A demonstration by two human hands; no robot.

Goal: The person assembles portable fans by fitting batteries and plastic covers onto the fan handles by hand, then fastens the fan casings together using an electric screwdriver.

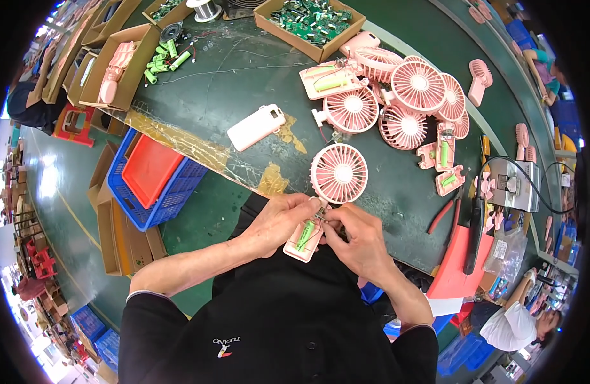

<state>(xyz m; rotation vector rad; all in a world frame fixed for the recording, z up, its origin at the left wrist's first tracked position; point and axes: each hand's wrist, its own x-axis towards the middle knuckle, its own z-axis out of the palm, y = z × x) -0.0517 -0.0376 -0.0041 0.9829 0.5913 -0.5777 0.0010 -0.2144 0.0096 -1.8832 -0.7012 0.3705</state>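
Evidently, the left hand (285, 221) grips a pink plastic handheld fan (339, 173) by its neck at the worktop's (205, 96) near edge; the right hand's (361, 240) fingertips bunch beside its exposed circuitry (319, 219), exact hold unclear. Gentle pressure should spare it. A brown cardboard box (288, 38) holds green circuit boards (313, 21); a blue plastic crate (172, 203), a red plastic tray (153, 169).

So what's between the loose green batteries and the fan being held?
A pale pink casing, then a yellowish tape patch, as the head view shows.
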